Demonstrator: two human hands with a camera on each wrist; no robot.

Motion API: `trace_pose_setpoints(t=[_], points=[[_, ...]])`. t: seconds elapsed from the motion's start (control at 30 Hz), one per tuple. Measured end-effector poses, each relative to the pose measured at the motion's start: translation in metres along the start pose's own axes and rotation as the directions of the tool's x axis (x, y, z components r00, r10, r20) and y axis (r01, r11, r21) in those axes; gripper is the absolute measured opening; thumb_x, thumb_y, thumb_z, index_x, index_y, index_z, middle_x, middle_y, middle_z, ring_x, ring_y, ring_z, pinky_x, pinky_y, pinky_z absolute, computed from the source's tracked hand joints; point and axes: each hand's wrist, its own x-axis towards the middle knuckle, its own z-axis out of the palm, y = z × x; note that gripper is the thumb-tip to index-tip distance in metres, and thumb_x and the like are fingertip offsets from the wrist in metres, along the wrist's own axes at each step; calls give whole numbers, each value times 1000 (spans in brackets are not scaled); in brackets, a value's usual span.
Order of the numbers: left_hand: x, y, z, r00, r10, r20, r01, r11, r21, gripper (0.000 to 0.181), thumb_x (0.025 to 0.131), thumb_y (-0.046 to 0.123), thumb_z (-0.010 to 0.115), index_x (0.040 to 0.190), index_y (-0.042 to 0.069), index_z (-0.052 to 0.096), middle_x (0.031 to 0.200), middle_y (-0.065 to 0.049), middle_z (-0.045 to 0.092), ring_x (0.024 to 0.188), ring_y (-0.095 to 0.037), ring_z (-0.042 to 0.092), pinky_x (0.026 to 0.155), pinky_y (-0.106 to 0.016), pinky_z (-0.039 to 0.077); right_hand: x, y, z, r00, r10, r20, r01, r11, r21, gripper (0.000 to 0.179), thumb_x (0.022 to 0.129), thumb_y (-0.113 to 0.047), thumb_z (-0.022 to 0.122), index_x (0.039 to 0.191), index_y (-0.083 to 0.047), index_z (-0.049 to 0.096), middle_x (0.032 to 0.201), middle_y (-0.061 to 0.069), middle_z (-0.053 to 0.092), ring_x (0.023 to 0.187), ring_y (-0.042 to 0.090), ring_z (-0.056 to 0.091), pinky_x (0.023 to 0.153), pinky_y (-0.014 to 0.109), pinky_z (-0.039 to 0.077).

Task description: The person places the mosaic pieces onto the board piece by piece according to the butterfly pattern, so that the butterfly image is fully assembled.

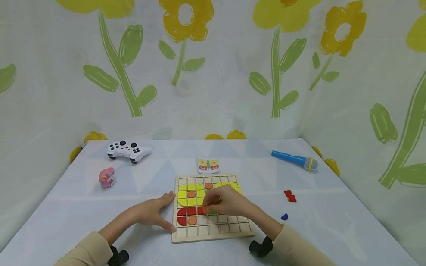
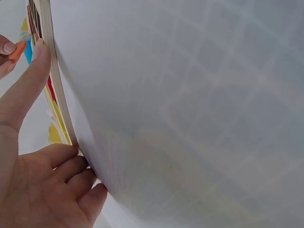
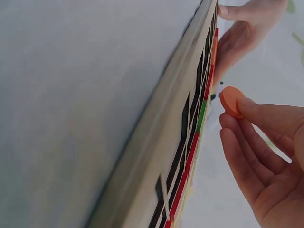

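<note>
A wooden grid board (image 1: 213, 237) lies on the table, with yellow pieces (image 1: 190, 187), red pieces (image 1: 182, 216), a green piece (image 1: 212, 212) partly hidden, and a few orange discs on it. Along the board's left edge rests my left hand (image 1: 152, 212), thumb and fingers spread and touching its side, as the left wrist view also shows. My right hand (image 1: 228, 200) is over the middle of the board and pinches an orange disc (image 3: 231, 101) between thumb and fingers. In the right wrist view that disc is held apart from the board's surface.
Behind the board is a small card (image 1: 208, 164) with a butterfly pattern. To the right lie a blue toy microphone (image 1: 293, 159), two red pieces (image 1: 290, 196) and a blue piece (image 1: 284, 217). A white game controller (image 1: 127, 151) and a pink toy (image 1: 106, 177) are at the back left.
</note>
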Motion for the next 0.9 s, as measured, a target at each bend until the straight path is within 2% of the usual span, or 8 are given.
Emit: trace_pose_setpoints(t=[0.1,0.23,0.4,0.53,0.67,0.9], points=[[0,0,1,1000,-4,-2,4,1000,-7,107,71,42,84,151,0,27,157,-20,20,144,-39,15,112,-57,21,-8,4,-6,1000,20,-3,-21,1000,-12,5,86,-10,73,91,-10,72,83,-5,69,74,4,62,72,20,53],[0,-1,1,1000,-4,0,4,1000,-14,107,70,42,84,150,0,27,157,-20,19,144,-40,14,111,-57,21,-23,14,-19,996,87,-18,-88,996,-29,5,86,-11,73,91,-11,72,84,-6,69,76,8,61,73,22,53],[1,-1,1,1000,-6,-5,6,1000,-8,108,69,42,85,150,0,27,157,-20,20,144,-40,14,111,-57,21,-46,30,-36,980,192,-45,-194,980,-47,5,87,-11,72,92,-11,72,87,-5,68,79,13,60,74,24,54],[1,-1,0,1000,-8,-7,9,1000,3,108,69,42,85,150,1,28,157,-19,20,144,-40,14,111,-58,21,-64,43,-49,968,242,-70,-247,966,-73,7,88,-9,71,95,-10,72,89,-3,68,79,14,59,75,25,54],[1,-1,0,1000,-3,-5,3,1000,12,108,69,43,85,150,0,28,157,-21,20,143,-41,14,110,-59,21,-77,52,-57,965,249,-87,-257,961,-99,9,88,-5,69,96,-8,72,90,-1,69,79,14,59,74,24,54],[1,-1,1,1000,-20,0,20,1000,5,108,69,43,85,151,2,27,157,-19,20,144,-39,14,111,-58,21,-89,58,-62,971,221,-88,-232,960,-159,12,83,-1,73,94,-5,72,88,2,68,76,15,60,66,21,52]])
